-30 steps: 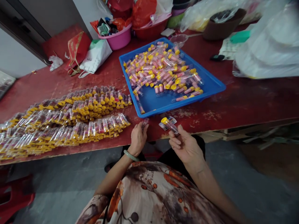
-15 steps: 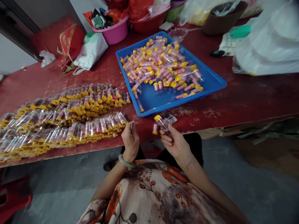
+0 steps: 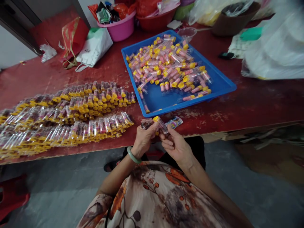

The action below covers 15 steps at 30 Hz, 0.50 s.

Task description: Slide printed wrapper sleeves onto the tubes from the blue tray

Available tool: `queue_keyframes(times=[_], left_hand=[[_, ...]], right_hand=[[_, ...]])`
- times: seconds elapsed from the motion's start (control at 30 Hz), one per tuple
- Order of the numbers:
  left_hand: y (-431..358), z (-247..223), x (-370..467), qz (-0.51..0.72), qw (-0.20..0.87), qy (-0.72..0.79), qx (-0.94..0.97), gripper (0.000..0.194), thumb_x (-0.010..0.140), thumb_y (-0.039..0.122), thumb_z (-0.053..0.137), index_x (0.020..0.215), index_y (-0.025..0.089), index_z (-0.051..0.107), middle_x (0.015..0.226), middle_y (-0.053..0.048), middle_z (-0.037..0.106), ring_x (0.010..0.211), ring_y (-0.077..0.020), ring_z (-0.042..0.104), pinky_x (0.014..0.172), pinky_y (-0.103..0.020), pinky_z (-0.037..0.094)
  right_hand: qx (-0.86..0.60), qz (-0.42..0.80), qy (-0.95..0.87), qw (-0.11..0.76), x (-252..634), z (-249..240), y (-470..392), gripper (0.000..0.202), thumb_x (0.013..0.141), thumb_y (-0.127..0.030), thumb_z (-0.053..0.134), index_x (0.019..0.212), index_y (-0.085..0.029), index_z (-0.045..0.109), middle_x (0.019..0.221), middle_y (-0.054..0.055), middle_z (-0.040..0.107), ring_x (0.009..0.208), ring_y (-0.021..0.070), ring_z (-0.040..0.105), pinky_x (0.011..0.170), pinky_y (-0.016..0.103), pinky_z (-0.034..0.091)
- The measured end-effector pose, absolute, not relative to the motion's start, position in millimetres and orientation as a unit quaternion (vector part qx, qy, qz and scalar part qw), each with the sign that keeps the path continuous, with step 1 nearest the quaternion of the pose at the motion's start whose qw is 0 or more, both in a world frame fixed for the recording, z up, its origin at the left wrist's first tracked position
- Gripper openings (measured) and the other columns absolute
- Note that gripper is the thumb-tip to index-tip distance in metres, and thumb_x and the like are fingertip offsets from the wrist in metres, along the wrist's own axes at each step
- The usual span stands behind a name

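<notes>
At the far left, part of a red stool (image 3: 14,193) is seen below the edge of the red table (image 3: 209,115). Layered rows of yellow-capped tubes (image 3: 78,131) are stacked along the left; no writing can be read on their contents. Behind them are set a crumpled plastic bag (image 3: 48,52), a red bag with gold patterning (image 3: 74,35) and a white bag (image 3: 95,47), whose dark print is too small to read. A pink basin (image 3: 121,28) is filled with mixed items.

Near the middle, the fingers of the left hand (image 3: 143,137) are bent, with the thumb brought against a clear tube (image 3: 161,126); whether the small dark piece (image 3: 146,123) beside them is gripped cannot be told. The tube, tilted with its yellow cap up, is grasped by the fingertips of the right hand (image 3: 177,144), over the table's front edge. Just beyond, a colourful printed card (image 3: 174,122) is laid flat, its lettering illegible. The space ahead is blocked by a blue tray (image 3: 153,103) heaped with pink-filled tubes (image 3: 163,63). Farther right, a brown container (image 3: 234,23) and a bulky white plastic bag (image 3: 275,57) are placed.
</notes>
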<state>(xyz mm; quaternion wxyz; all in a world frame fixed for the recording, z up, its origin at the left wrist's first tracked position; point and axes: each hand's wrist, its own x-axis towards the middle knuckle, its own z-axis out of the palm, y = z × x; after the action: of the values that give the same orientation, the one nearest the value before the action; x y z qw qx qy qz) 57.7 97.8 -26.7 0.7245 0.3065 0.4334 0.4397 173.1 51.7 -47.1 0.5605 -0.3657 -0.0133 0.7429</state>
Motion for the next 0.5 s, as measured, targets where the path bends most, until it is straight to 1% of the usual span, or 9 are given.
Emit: queue_keyframes(times=[0.07,0.13,0.2,0.27,0.3,0.33,0.4,0.5], left_hand=[[98.9,-19.9,51.8,0.446,0.745,0.406,0.284,0.038,0.066,0.037,0.082,0.068,0.015,0.051,0.051,0.011,0.029,0.045,-0.0021,0.020,0.041,-0.019,0.016],[99.9,-13.7,44.2,0.454,0.762,0.379,0.264,0.037,0.070,0.034,0.080,0.067,0.016,0.048,0.053,0.011,0.025,0.045,-0.0020,0.016,0.040,-0.017,0.014],[99.8,-9.0,37.4,0.458,0.772,0.363,0.248,0.036,0.073,0.032,0.079,0.067,0.016,0.047,0.055,0.011,0.023,0.044,-0.0017,0.015,0.039,-0.015,0.015],[98.5,-6.0,32.5,0.460,0.777,0.359,0.236,0.035,0.072,0.031,0.080,0.068,0.016,0.048,0.056,0.011,0.024,0.044,-0.0013,0.016,0.038,-0.013,0.016],[97.6,-4.9,30.8,0.461,0.778,0.359,0.232,0.034,0.072,0.031,0.080,0.069,0.015,0.049,0.056,0.011,0.025,0.043,-0.0010,0.016,0.038,-0.013,0.017],[96.6,-3.9,29.5,0.462,0.779,0.358,0.228,0.034,0.072,0.031,0.080,0.069,0.015,0.051,0.056,0.010,0.026,0.043,-0.0007,0.017,0.038,-0.012,0.018],[94.8,-1.7,27.6,0.462,0.783,0.356,0.218,0.032,0.071,0.030,0.081,0.071,0.014,0.053,0.056,0.010,0.028,0.042,-0.0002,0.018,0.037,-0.011,0.019],[93.2,3.4,25.2,0.466,0.788,0.352,0.196,0.033,0.069,0.027,0.082,0.069,0.013,0.053,0.056,0.010,0.031,0.042,0.0003,0.019,0.036,-0.010,0.020]], right_hand=[[-0.398,0.716,-0.074,0.569,172.0,-43.5,47.3,0.037,0.080,-0.052,0.067,0.077,-0.015,0.061,0.059,0.000,0.059,0.036,0.0008,0.030,0.030,0.011,0.020],[-0.470,0.635,-0.181,0.586,171.9,-45.0,43.4,0.037,0.083,-0.054,0.063,0.080,-0.017,0.063,0.065,0.001,0.060,0.041,0.0036,0.036,0.033,0.014,0.024],[-0.554,0.495,-0.338,0.578,171.9,-53.0,42.3,0.030,0.083,-0.049,0.064,0.086,-0.019,0.066,0.074,0.002,0.062,0.051,0.0078,0.048,0.041,0.018,0.036],[-0.606,0.335,-0.499,0.520,170.8,-65.3,45.2,0.024,0.083,-0.043,0.065,0.092,-0.020,0.067,0.084,0.004,0.063,0.066,0.0131,0.057,0.056,0.024,0.047],[-0.618,0.266,-0.564,0.480,169.6,-71.7,47.9,0.023,0.085,-0.041,0.063,0.095,-0.020,0.067,0.089,0.005,0.064,0.073,0.0158,0.060,0.062,0.027,0.049],[-0.623,0.215,-0.609,0.441,168.1,-77.5,51.3,0.023,0.087,-0.039,0.059,0.098,-0.020,0.066,0.093,0.007,0.064,0.078,0.0180,0.061,0.065,0.028,0.049],[-0.630,0.161,-0.655,0.384,164.2,-85.3,58.9,0.023,0.091,-0.032,0.050,0.103,-0.019,0.064,0.098,0.009,0.065,0.083,0.0200,0.062,0.064,0.028,0.047],[-0.621,0.158,-0.679,0.358,159.0,-87.6,69.3,0.023,0.090,-0.025,0.047,0.106,-0.019,0.064,0.099,0.008,0.065,0.078,0.0195,0.062,0.057,0.026,0.042]])
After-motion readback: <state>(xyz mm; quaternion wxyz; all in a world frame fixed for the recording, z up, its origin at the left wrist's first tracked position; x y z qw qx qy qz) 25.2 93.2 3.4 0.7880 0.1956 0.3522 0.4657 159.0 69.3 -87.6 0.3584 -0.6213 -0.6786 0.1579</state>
